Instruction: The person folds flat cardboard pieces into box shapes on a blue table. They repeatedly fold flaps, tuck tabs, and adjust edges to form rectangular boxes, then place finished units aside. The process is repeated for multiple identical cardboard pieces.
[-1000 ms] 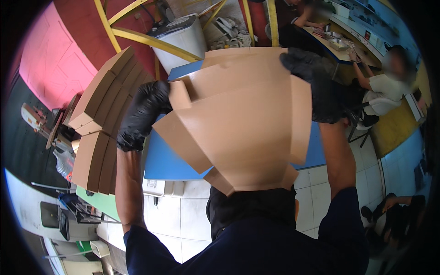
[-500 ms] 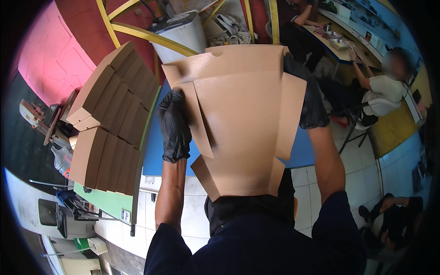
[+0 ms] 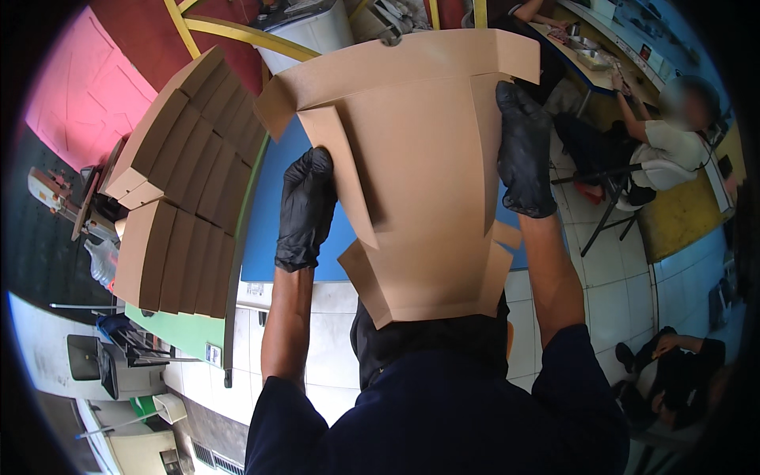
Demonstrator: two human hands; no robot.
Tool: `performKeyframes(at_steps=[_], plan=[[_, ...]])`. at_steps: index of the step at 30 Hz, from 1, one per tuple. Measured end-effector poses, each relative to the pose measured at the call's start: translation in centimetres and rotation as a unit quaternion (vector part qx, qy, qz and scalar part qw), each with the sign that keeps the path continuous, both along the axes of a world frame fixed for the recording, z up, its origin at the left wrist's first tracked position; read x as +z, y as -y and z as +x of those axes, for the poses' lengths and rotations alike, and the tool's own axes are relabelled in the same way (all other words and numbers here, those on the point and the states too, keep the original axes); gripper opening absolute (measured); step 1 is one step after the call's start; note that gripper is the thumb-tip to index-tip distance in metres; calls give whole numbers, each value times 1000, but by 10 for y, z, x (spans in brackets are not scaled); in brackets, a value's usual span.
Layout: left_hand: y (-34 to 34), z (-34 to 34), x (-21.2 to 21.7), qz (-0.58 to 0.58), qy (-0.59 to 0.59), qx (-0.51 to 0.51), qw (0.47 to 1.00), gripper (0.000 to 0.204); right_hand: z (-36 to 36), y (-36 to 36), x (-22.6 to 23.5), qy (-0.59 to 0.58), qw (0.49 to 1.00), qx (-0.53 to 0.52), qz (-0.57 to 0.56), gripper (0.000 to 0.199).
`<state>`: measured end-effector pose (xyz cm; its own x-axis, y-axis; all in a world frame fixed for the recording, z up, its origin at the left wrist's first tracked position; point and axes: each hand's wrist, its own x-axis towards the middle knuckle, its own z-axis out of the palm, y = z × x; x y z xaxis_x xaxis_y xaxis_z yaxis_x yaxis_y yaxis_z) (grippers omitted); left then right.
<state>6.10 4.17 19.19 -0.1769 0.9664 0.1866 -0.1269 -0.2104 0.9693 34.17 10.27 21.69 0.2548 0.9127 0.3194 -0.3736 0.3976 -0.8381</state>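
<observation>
A brown cardboard box blank (image 3: 419, 150) with creased flaps is held up in front of me between both hands. My left hand (image 3: 307, 207), in a black glove, is closed on the narrow left side flap (image 3: 340, 162), which stands away from the main panel. Along the opposite edge, my right hand (image 3: 524, 154), also black-gloved, grips the board; some of its fingers are hidden behind it. The wide far flap (image 3: 404, 67) has a small notch in its edge. Near my head, small corner flaps (image 3: 364, 277) stick out at an angle.
Stacks of folded brown boxes (image 3: 178, 182) stand on a green-topped table (image 3: 178, 336) at left. Below the blank lies a blue tabletop (image 3: 265, 237). Yellow metal bars (image 3: 245, 37) cross behind. On the right, a person (image 3: 665, 142) sits by a workbench; another (image 3: 681, 380) is lower right.
The blank's right side flap, spread outward before, is now mostly out of sight behind the panel. My right hand has shifted inward along that edge. The far right corner flap now sticks outward.
</observation>
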Motion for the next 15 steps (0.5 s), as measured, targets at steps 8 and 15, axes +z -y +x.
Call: performKeyframes(at_steps=[8, 15], plan=[[-5, -4, 11, 17, -20, 79, 997, 33, 1, 19, -25, -46, 986, 161, 5, 20], [6, 6, 10, -4, -24, 22, 999, 32, 0, 3, -18, -17, 997, 67, 24, 22]])
